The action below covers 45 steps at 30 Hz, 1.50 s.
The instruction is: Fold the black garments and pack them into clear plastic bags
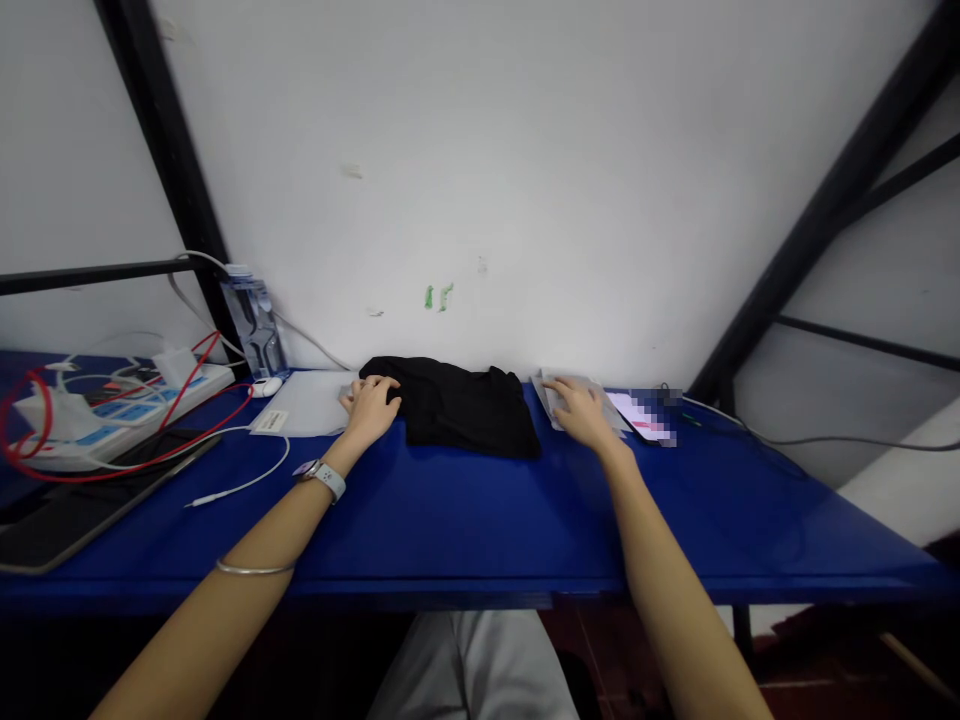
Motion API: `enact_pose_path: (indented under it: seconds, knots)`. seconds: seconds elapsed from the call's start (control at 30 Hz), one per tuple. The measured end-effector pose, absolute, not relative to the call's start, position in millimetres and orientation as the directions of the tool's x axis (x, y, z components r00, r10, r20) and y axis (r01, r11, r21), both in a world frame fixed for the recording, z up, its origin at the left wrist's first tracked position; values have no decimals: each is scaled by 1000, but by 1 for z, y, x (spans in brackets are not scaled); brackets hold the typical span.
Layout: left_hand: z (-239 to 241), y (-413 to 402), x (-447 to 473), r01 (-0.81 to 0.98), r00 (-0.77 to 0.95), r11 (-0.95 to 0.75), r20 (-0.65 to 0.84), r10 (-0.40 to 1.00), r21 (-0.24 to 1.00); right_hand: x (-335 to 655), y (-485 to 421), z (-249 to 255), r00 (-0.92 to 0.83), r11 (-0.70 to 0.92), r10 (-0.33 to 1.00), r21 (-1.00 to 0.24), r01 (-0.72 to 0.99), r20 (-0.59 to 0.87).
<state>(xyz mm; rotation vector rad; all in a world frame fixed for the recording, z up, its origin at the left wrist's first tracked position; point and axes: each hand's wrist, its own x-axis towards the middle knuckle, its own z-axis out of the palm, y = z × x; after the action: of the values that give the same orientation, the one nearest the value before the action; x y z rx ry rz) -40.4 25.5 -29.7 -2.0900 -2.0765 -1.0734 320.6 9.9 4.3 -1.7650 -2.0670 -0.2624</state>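
Left hand [369, 406] touching folded black cloth [465, 412], right hand [583, 412] on grey packets [553, 388]

Power strip [127, 410], red cables [184, 380], bottle [255, 325], tablet [82, 505] — all far left

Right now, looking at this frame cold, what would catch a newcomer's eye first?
The folded black cloth, lying against the white wall at the back middle of the bright blue table, stands out most, with the left hand resting on its left edge. The right hand lies flat on a stack of pale grey sheets just right of the cloth. At far left sits a white plastic power strip.
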Motion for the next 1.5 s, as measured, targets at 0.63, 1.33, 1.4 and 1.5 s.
enact_pose_path:
  seconds: [0.63, 1.33, 1.4, 1.5]
  knots:
    - [-9, 20, -44, 971, 66, -105, 184, 981, 215, 260, 28, -10, -395, 418, 893, -71, 906, 217]
    - [4, 154, -46, 973, 1, -53, 223, 975, 225, 236, 146, -6, 154, -47, 925, -298, 953, 347]
    - [2, 158, -49, 974, 13, -61, 213, 977, 219, 239, 147, -3, 163, 13, 917, -435, 901, 365]
    - [-1, 162, -53, 981, 43, -81, 211, 977, 178, 246, 146, 6, 197, 43, 915, -571, 820, 352]
